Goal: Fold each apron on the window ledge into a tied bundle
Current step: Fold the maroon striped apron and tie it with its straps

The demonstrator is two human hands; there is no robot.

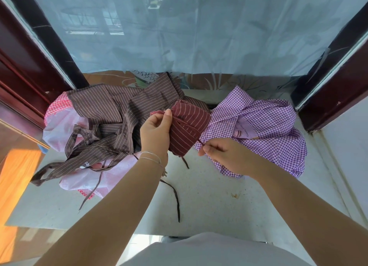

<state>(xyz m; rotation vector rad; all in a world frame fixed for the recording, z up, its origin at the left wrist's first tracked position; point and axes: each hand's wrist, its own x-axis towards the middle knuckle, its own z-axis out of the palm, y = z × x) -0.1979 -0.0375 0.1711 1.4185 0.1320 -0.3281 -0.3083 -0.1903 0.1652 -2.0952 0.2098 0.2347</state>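
A dark red striped apron point(187, 126) is folded into a thick bundle and held above the pale stone window ledge point(209, 202). My left hand point(156, 132) grips the bundle's left side, thumb on its top edge. My right hand point(223, 152) pinches a thin red strap point(200, 142) that comes off the bundle's lower right. Another strap crosses the front of the bundle. A brown striped apron point(111, 114) lies spread out on the left, its long ties point(176, 198) trailing over the ledge. A purple checked apron point(264, 126) lies crumpled on the right.
A pink plastic bag point(59, 130) with red checked cloth point(59, 104) sits under the brown apron at the left. A frosted window film point(189, 31) hangs behind, between dark wooden frames point(23, 62) on both sides. The ledge's front edge drops off near my body.
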